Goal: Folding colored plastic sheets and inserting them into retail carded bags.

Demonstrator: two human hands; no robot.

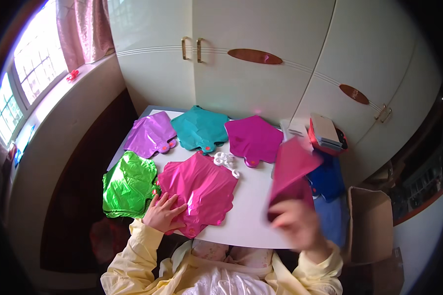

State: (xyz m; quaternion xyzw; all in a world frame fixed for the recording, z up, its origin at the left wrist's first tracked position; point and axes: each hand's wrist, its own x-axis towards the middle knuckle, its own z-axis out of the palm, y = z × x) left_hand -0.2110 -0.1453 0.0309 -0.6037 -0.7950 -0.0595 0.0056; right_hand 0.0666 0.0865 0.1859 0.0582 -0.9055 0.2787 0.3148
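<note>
My left hand (163, 212) lies with its fingers spread at the lower left edge of a flat pink foil balloon (199, 189) on the table. On the right, my right hand (300, 226) is smeared by motion, its fingers closed on a raised pink foil piece (291, 169), which looks like another deflated balloon. Beside my left hand is a shiny green foil balloon (128, 184). Along the far side lie a lilac foil balloon (150, 133), a teal foil balloon (199, 127) and a magenta foil balloon (256, 140). White ribbon coils (224, 160) sit between them.
The white table (253, 216) stands against pale cupboards (256, 24). At the right are dark blue foil (330, 179), a red container (325, 142) with a stacked pile (326, 129) on it, and an open cardboard box (371, 226). A window (39, 54) is on the left.
</note>
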